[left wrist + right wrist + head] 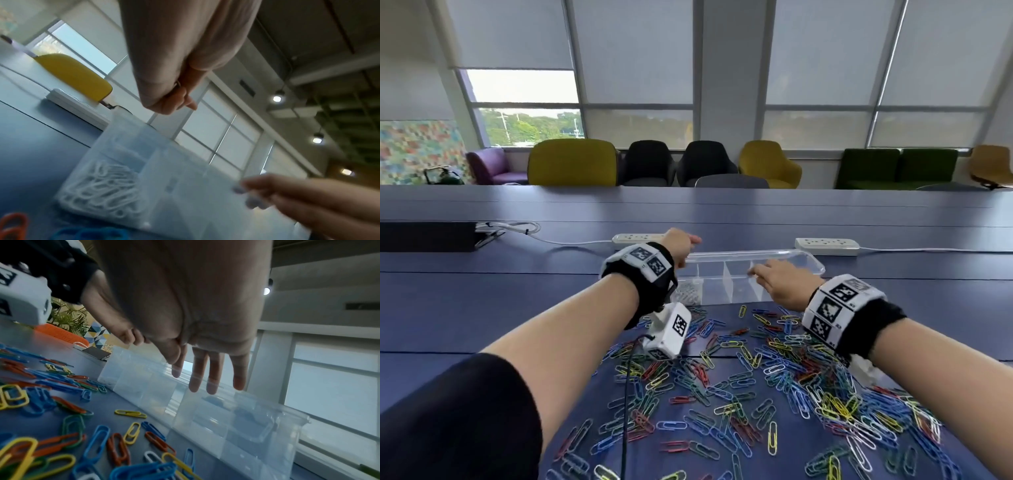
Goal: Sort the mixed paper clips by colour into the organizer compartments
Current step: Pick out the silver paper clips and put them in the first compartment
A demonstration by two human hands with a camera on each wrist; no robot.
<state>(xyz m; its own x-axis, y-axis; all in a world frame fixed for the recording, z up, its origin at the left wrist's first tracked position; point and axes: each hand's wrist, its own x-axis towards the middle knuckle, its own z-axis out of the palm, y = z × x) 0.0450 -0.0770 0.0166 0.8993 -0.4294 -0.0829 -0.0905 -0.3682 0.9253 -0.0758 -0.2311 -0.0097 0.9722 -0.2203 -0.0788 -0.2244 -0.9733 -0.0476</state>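
Note:
A clear organizer [726, 296] with an open lid stands past a wide pile of mixed coloured paper clips [756, 377]. Its leftmost compartment holds white clips [688, 294]. My left hand [688, 245] hovers over that left end, fingers curled, pinching what looks like a pale clip [177, 84]. My right hand [760, 274] reaches over the middle compartments with straight, spread fingers [211, 378] and holds nothing. In the right wrist view, blue clips [246, 415] lie in a compartment of the organizer [144, 386] below those fingers. The left wrist view shows the organizer [164, 170] and its white clips [102, 186].
Two white power strips [637, 238] [827, 246] with cables lie behind the organizer on the blue table [482, 308]. A black box [428, 236] sits at the far left. Loose clips [61, 418] reach up to the organizer's front wall. Chairs stand beyond the table.

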